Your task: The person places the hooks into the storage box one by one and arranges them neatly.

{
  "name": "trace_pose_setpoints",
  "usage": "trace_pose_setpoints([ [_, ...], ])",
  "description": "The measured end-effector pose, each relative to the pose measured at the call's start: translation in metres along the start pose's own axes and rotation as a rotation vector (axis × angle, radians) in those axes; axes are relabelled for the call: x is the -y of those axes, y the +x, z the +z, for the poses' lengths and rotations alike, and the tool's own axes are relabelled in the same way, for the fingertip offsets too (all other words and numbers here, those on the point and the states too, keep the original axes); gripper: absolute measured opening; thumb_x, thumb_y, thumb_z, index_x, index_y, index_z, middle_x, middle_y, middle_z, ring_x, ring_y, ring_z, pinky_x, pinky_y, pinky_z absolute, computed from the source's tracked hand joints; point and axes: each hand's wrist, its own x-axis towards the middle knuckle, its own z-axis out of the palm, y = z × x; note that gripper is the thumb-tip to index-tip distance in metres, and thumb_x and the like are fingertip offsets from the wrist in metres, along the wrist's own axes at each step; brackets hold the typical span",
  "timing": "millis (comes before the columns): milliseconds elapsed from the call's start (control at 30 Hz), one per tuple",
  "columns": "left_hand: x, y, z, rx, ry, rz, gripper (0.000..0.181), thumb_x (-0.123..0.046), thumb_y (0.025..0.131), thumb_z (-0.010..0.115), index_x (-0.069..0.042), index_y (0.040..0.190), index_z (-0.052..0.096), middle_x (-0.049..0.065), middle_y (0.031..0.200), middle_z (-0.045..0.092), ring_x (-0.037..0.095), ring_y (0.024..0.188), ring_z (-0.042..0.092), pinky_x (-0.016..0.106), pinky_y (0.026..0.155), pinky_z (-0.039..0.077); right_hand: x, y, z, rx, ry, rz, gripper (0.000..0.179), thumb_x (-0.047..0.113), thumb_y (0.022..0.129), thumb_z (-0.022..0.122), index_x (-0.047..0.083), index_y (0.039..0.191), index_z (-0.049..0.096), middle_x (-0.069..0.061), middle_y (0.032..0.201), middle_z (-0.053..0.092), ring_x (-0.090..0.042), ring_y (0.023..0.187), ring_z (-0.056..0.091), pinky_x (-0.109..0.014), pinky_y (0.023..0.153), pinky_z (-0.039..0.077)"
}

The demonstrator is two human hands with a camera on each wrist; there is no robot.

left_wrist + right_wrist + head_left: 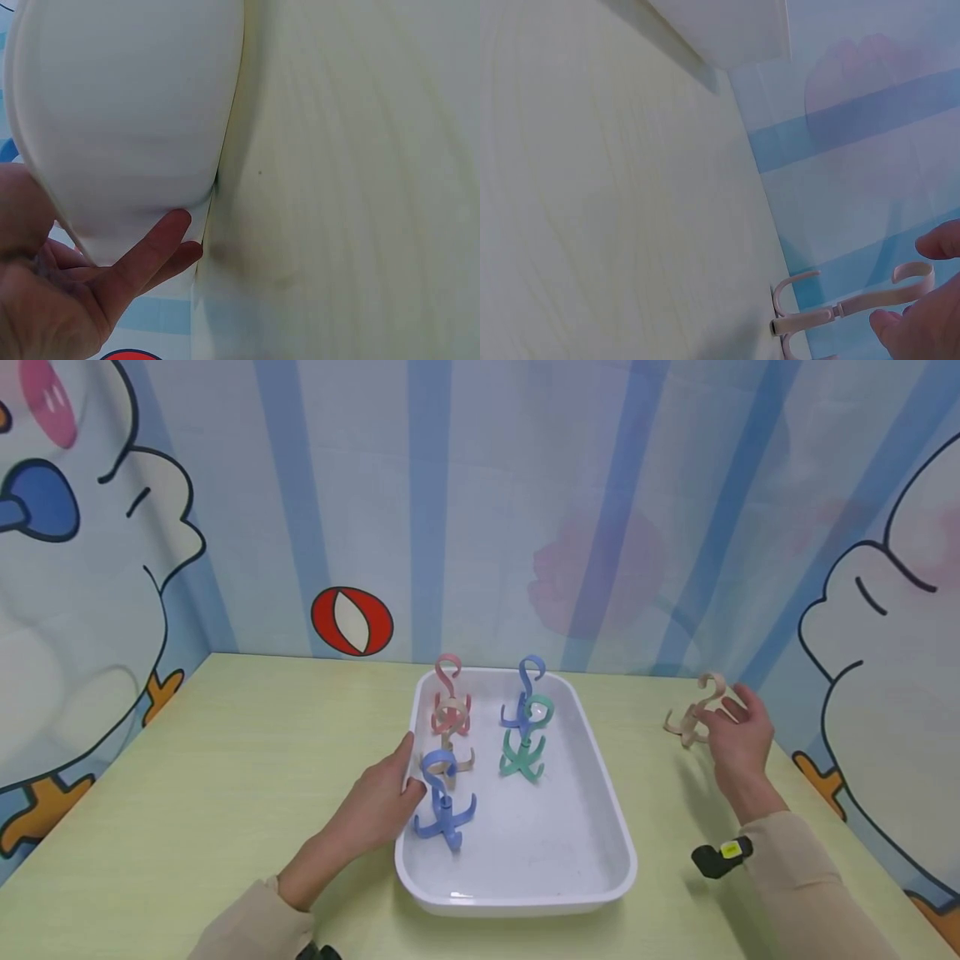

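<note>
My left hand [378, 797] holds the left rim of a white tray [540, 852], thumb over the edge. In the left wrist view its fingers [146, 259] lie along the tray's outer wall. Right of the tray, a beige rotating hook hanger [692, 720] with several prongs stands on the table, its top hook curled over. My right hand [738, 747] is at this hanger, thumb and fingers spread apart around the upper stem. In the right wrist view a fingertip [885, 321] overlaps the stem, while another finger [939, 241] stays off the hook.
Along the tray's left side stand a pink hanger [451, 714], a beige hanger [465, 763] and a blue hanger [446, 818]. Another blue hanger [521, 706] and a green hanger [521, 756] are right of them. A striped cartoon backdrop [487, 527] borders the pale table [300, 718].
</note>
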Motion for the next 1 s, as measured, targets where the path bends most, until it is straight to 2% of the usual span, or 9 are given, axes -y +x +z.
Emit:
trace_pose_setpoints([
  [400, 0.001, 0.0, -0.001, 0.001, -0.003, 0.006, 0.073, -0.013, 0.103, 0.051, 0.002, 0.167, 0.019, 0.027, 0.161, 0.046, 0.029, 0.103, 0.071, 0.028, 0.061, 0.058, 0.001, 0.016, -0.005, 0.036, -0.025, 0.025, 0.073, 0.017, 0.106, 0.056, 0.026, 0.17, 0.022, -0.011, 0.175, 0.028, -0.027, 0.161, 0.029, -0.046, 0.128, 0.032],
  [533, 0.001, 0.0, 0.0, 0.001, -0.007, 0.006, 0.074, -0.013, 0.103, 0.051, 0.001, 0.167, 0.019, 0.027, 0.161, 0.046, 0.029, 0.102, 0.071, 0.028, 0.06, 0.058, 0.0, 0.023, -0.005, 0.035, 0.039, 0.038, 0.065, 0.024, 0.109, 0.05, 0.025, 0.169, 0.026, -0.01, 0.173, 0.032, -0.023, 0.159, 0.034, -0.041, 0.127, 0.033],
  [600, 0.001, 0.0, 0.0, -0.001, -0.004, 0.007, 0.074, -0.013, 0.103, 0.052, 0.001, 0.167, 0.019, 0.027, 0.16, 0.047, 0.029, 0.101, 0.071, 0.027, 0.06, 0.057, 0.0, 0.026, -0.005, 0.031, 0.108, 0.045, 0.062, 0.028, 0.11, 0.047, 0.024, 0.169, 0.028, -0.008, 0.173, 0.032, -0.022, 0.159, 0.034, -0.039, 0.127, 0.033],
  [733, 0.001, 0.0, 0.0, -0.004, -0.003, 0.011, 0.073, -0.013, 0.103, 0.052, 0.002, 0.167, 0.02, 0.028, 0.159, 0.049, 0.027, 0.098, 0.071, 0.027, 0.059, 0.057, -0.001, 0.03, -0.003, 0.028, 0.196, 0.054, 0.061, 0.037, 0.11, 0.047, 0.023, 0.168, 0.031, -0.006, 0.174, 0.03, -0.022, 0.159, 0.033, -0.037, 0.128, 0.031],
  [1000, 0.001, 0.0, 0.0, -0.004, -0.016, 0.014, 0.073, -0.012, 0.103, 0.052, 0.0, 0.168, 0.02, 0.028, 0.157, 0.051, 0.026, 0.095, 0.071, 0.027, 0.058, 0.057, -0.005, 0.037, -0.001, 0.038, 0.186, 0.023, 0.065, 0.046, 0.109, 0.046, 0.02, 0.168, 0.032, -0.008, 0.173, 0.033, -0.023, 0.158, 0.036, -0.037, 0.128, 0.03],
])
